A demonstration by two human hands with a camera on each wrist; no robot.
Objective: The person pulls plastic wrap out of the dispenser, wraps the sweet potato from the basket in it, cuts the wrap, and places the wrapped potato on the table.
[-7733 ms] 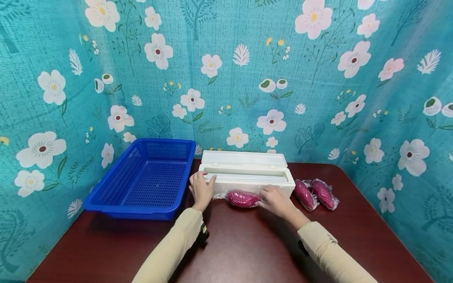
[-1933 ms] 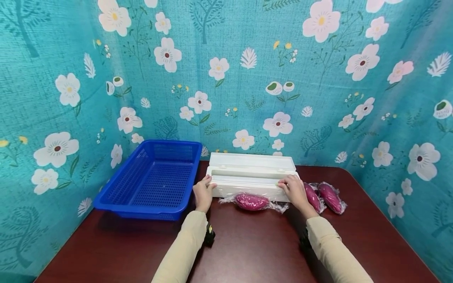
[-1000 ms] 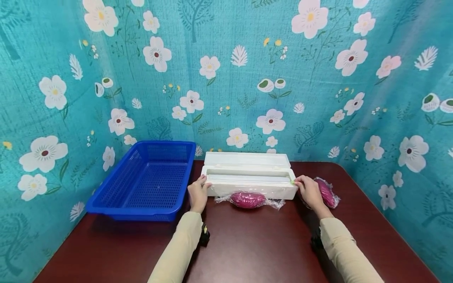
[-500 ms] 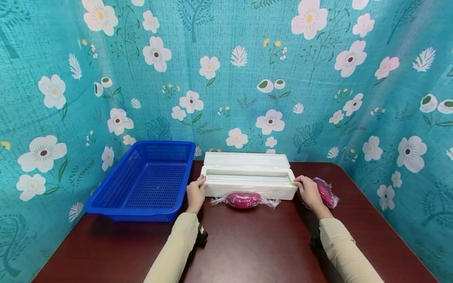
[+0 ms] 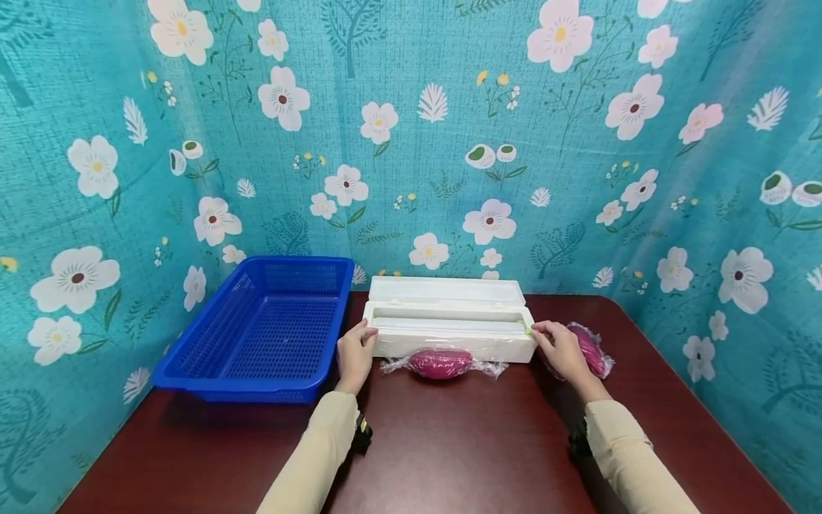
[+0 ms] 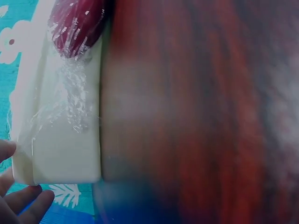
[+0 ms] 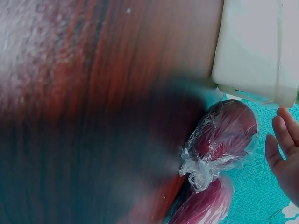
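A white cling film dispenser (image 5: 462,345) lies on the table with its lid tipped back, a white roll (image 5: 449,325) inside. My left hand (image 5: 356,351) holds its left end, thumb on the front top edge, fingers at the end face. At the opposite end, my right hand (image 5: 564,350) pinches a small green slider (image 5: 528,330) on the front top edge. A purple-red oval piece (image 5: 440,363), wrapped in clear film with loose ends on both sides, rests against the dispenser's front. Film (image 6: 72,100) clings to the front wall in the left wrist view.
Two more film-wrapped purple-red pieces lie beyond the dispenser's right end; one (image 7: 226,130) is mostly hidden by my right hand in the head view, the other (image 5: 591,350) shows beside it. A blue mesh basket (image 5: 308,382) stands on the left. A flowered curtain (image 5: 411,143) surrounds the table.
Both hands have left the wrapped piece's film ends. My left hand has taken hold of the dispenser's left end; my right hand has moved right along the front edge with the green slider.
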